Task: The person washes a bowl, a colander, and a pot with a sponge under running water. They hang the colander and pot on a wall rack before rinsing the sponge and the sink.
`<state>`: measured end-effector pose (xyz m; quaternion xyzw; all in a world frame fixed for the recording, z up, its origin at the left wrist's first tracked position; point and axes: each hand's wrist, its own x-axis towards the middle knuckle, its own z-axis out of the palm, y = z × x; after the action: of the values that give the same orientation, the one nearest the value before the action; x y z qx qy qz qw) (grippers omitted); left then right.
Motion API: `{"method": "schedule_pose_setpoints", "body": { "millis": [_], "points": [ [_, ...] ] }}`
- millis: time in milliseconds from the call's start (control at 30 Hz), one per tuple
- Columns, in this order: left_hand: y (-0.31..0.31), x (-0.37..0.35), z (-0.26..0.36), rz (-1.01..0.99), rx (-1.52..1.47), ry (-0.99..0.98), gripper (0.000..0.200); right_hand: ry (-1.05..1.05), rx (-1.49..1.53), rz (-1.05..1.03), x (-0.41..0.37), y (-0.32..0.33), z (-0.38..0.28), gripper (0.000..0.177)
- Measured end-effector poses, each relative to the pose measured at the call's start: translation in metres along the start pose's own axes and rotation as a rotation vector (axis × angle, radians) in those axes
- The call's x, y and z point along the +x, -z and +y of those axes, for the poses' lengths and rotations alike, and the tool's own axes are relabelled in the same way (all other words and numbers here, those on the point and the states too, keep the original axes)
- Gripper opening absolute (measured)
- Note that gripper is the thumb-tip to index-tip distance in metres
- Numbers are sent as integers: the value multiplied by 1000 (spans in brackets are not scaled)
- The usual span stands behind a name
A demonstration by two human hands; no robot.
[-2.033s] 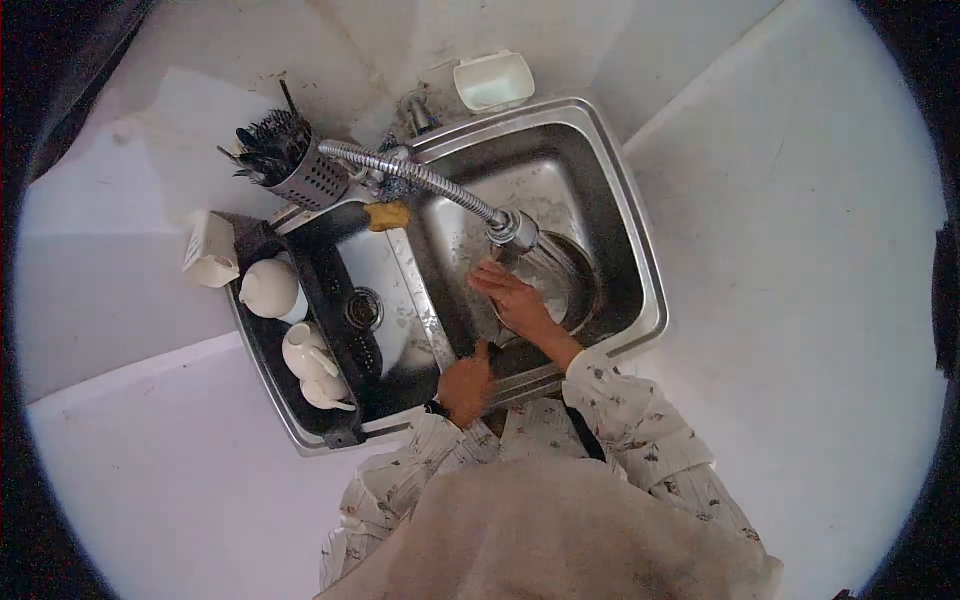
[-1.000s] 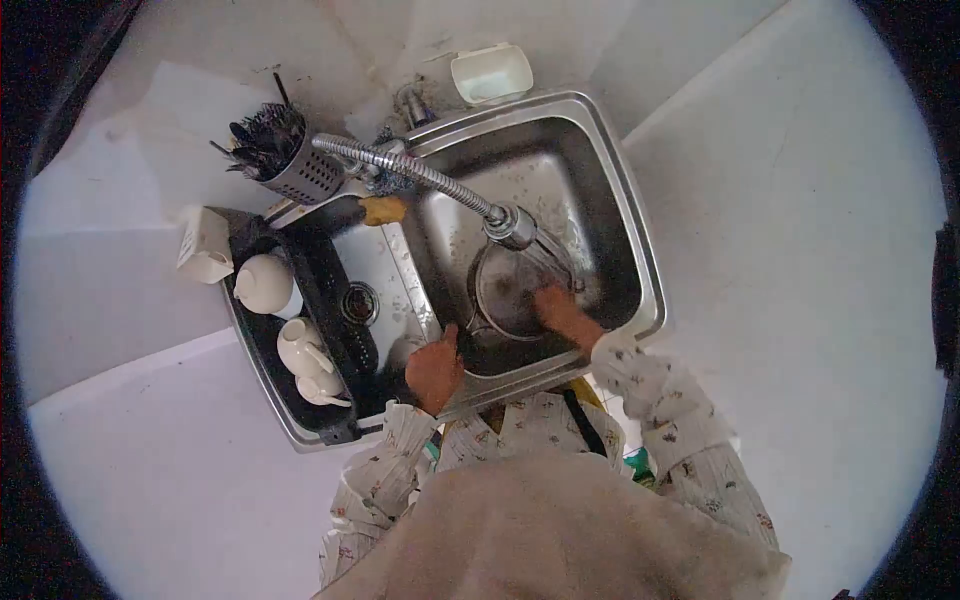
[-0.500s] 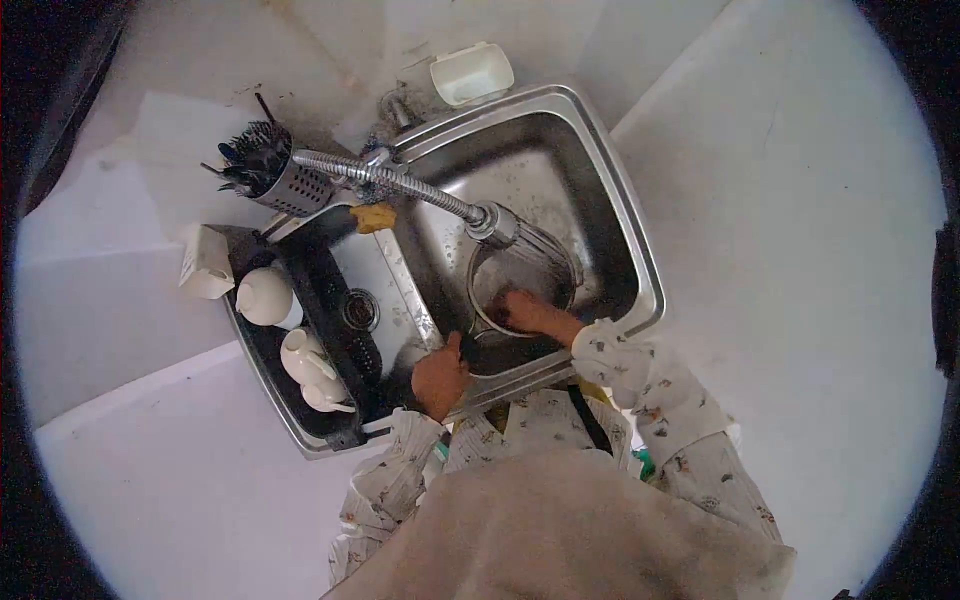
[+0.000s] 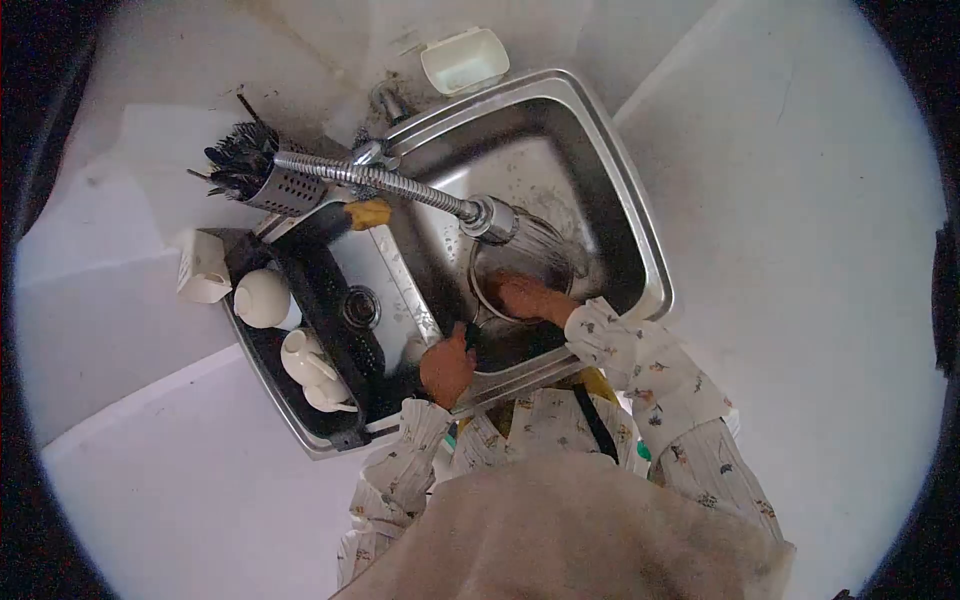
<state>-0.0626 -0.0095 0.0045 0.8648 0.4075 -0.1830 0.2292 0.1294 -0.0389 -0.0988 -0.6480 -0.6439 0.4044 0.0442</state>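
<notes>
Two hands are in view, both the wearer's own, both at the right basin of a double steel sink [image 4: 635,215] set in a white desk [image 4: 800,250].

1. I see the left hand [image 4: 447,366] at the near rim of the sink, its fingers curled tight round a dark handle that runs to a round pan [image 4: 550,265].
2. The pan sits in the right basin, directly below the spray head [image 4: 490,218] of a flexible metal hose [image 4: 370,178]. Water appears to be falling into it.
3. The right hand [image 4: 525,297] is inside the pan, against its near wall. I cannot tell whether its fingers are spread or bent, nor whether they hold anything.
4. The left basin carries a black rack [image 4: 325,300] with a white pot [image 4: 262,297] and white cups [image 4: 302,355]. A drain [image 4: 360,307] shows just beside it.
5. A yellow sponge [image 4: 368,213] lies at the far end of the divider. A perforated metal caddy [image 4: 268,190] of dark utensils stands behind the left basin.
6. A white carton [image 4: 203,265] stands on the desk just left of the rack. A white dish [image 4: 463,60] sits beyond the far rim.
</notes>
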Motion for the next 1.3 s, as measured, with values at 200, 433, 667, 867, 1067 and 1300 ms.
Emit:
{"method": "schedule_pose_setpoints", "body": {
  "millis": [200, 433, 667, 867, 1067, 1300],
  "points": [
    [-8, 5, -2, -13, 42, 31, 36, 94, -238, 205, 31, -5, 25, 37],
    [8, 12, 14, -32, 33, 159, 45, 248, 53, 597, 48, -33, 13, 33],
    [12, 19, 17, -79, 81, 164, 42, 31, -157, 315, 51, -56, 52, 28],
    [6, 18, 15, -39, 52, 157, 44, -70, -181, 93, 46, -47, 47, 31],
    [8, 20, 14, -48, 13, 206, 43, -130, -241, 81, 18, -22, 62, 33],
    [9, 19, 14, -69, -61, 173, 40, -171, 105, -324, 20, -33, 41, 35]
  ]
}}
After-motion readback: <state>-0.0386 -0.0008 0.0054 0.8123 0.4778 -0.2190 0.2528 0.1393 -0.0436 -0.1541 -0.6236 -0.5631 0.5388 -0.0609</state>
